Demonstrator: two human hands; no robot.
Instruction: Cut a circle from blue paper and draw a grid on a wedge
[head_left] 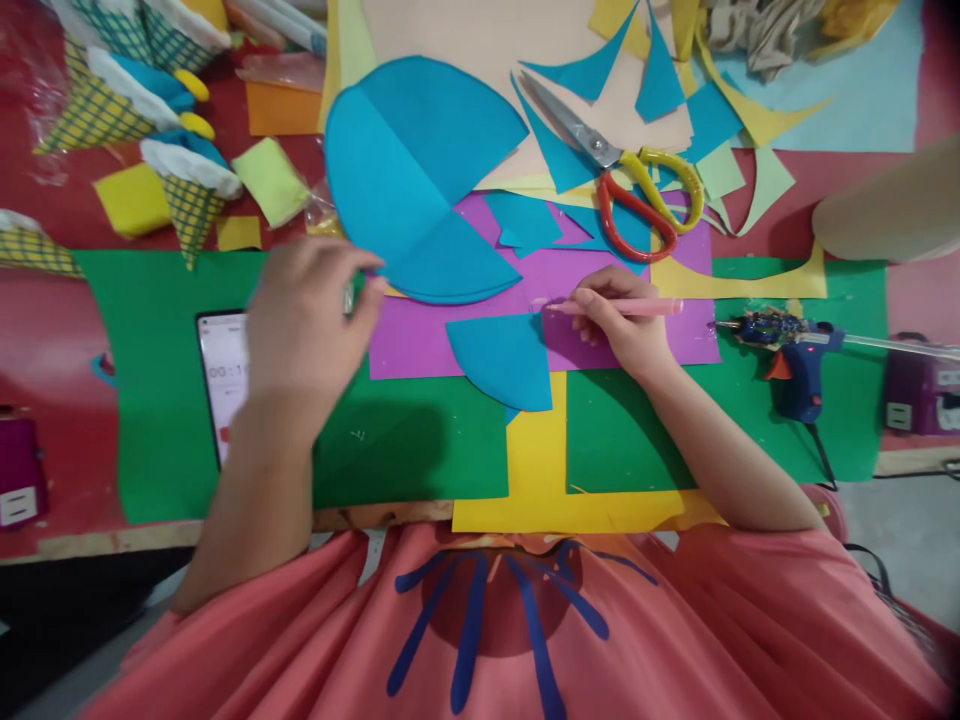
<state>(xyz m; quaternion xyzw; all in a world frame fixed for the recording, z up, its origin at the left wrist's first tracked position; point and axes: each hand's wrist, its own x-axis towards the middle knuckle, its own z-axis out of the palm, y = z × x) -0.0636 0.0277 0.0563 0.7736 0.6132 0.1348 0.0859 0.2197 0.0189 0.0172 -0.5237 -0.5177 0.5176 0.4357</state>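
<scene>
My right hand [619, 325] is closed round a pink pen [649, 307], its tip over the purple sheet [585, 265]. Just left of that tip lies a blue paper wedge [506, 360], curved along its lower edge. My left hand [307, 310] is raised, thumb and fingers pinched close to the lower left edge of a large blue paper disc [409, 150]. What the pinch holds, if anything, I cannot make out. Fold lines cross the disc, and a wedge is open on its right side. A phone [221, 385] with a timer display lies partly hidden under my left wrist.
Scissors [607, 155] with red and yellow handles lie among blue scraps [660, 90]. At right rests a blue glue gun [802, 370] near a pale roll [892, 205]. Checked paper cones [191, 190] sit at upper left. Green sheets [420, 450] cover the front.
</scene>
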